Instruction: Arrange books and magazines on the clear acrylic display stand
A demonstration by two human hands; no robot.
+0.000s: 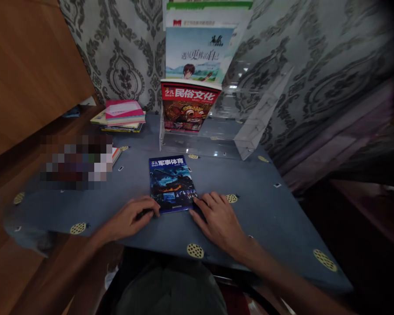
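A blue book [171, 183] with a tank on its cover lies flat on the blue-grey tablecloth [256, 201] in front of me. My left hand [134, 215] rests on the cloth with its fingertips touching the book's near left corner. My right hand [216, 216] lies flat with spread fingers, its fingertips at the book's near right corner. Neither hand grips the book.
A clear acrylic display rack [249, 118] stands at the back, holding a red-topped magazine [188, 107] and a light blue book [197, 54] above it. A stack of books [121, 116] with a pink one on top sits at the back left. A wooden cabinet [29, 65] stands left.
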